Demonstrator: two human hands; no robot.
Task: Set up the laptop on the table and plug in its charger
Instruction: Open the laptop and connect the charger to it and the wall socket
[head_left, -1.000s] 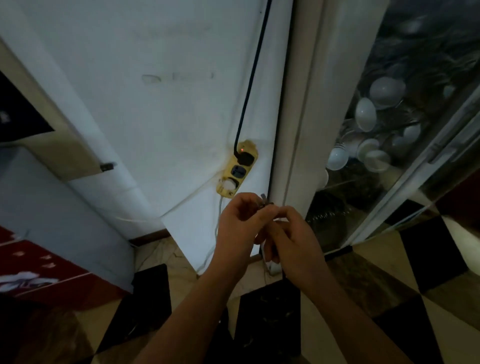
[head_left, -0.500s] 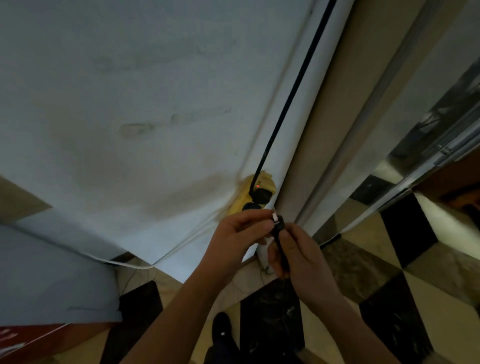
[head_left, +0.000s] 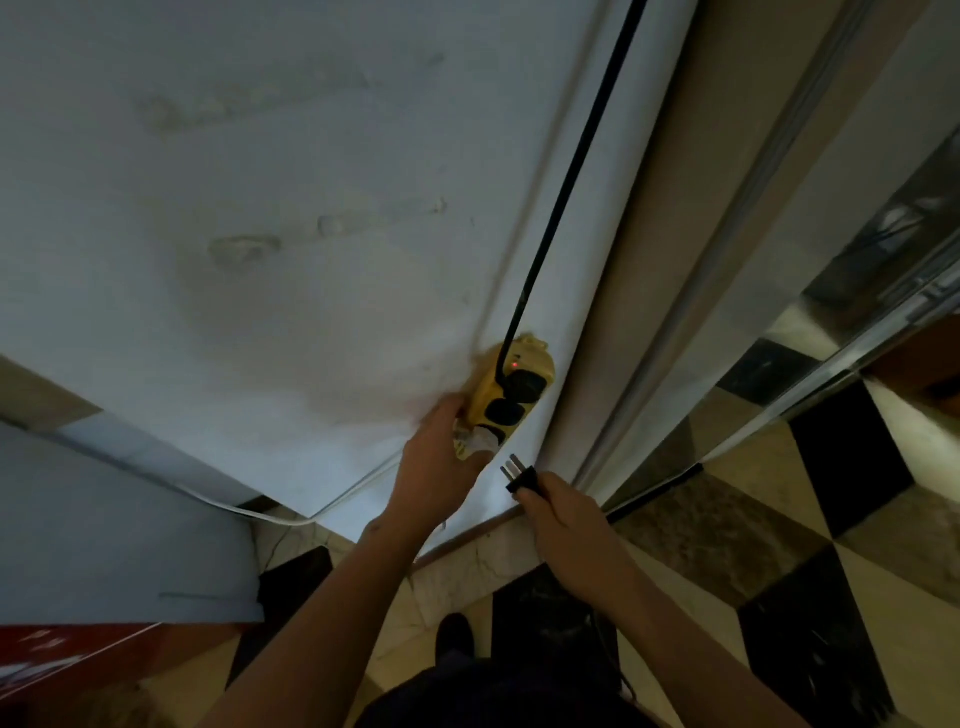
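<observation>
A yellow power strip is fixed to the white wall, its red light on. A black plug with a thick black cable fills its top socket, and a white plug sits in the bottom one. My left hand grips the strip's lower left end. My right hand holds the black charger plug, its two metal prongs pointing up at the strip and a short gap below it. No laptop is in view.
A beige door frame runs beside the strip, with a glass-fronted cabinet to its right. A thin white cable trails left along the wall. Below lies a black and cream checkered floor.
My head moved closer to the wall. My hands parted: the left went up onto the power strip, while the right keeps the charger plug, its prongs now bare and aimed at the strip.
</observation>
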